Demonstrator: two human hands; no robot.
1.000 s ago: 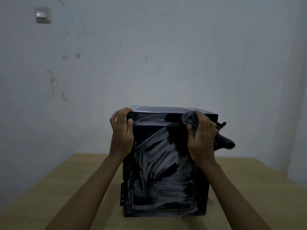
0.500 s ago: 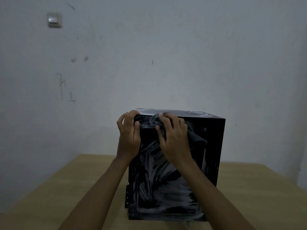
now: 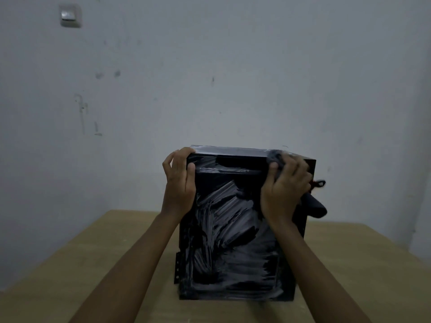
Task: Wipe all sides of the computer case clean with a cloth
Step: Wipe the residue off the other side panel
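A black computer case (image 3: 233, 241) stands upright on the wooden table, its near face streaked with white smears. My left hand (image 3: 178, 183) grips the case's upper left corner, thumb on the near face and fingers round the side. My right hand (image 3: 283, 190) holds a dark grey cloth (image 3: 275, 159) bunched against the upper right edge of the case. A loose end of the cloth hangs off past the right side, below the hand.
The wooden table (image 3: 93, 264) spreads out to both sides of the case. A pale wall rises close behind it, with a light switch (image 3: 70, 16) high at the left.
My right hand has swept the cloth from the upper left of the near face across to the upper right corner. The left hand has kept its hold on the corner.
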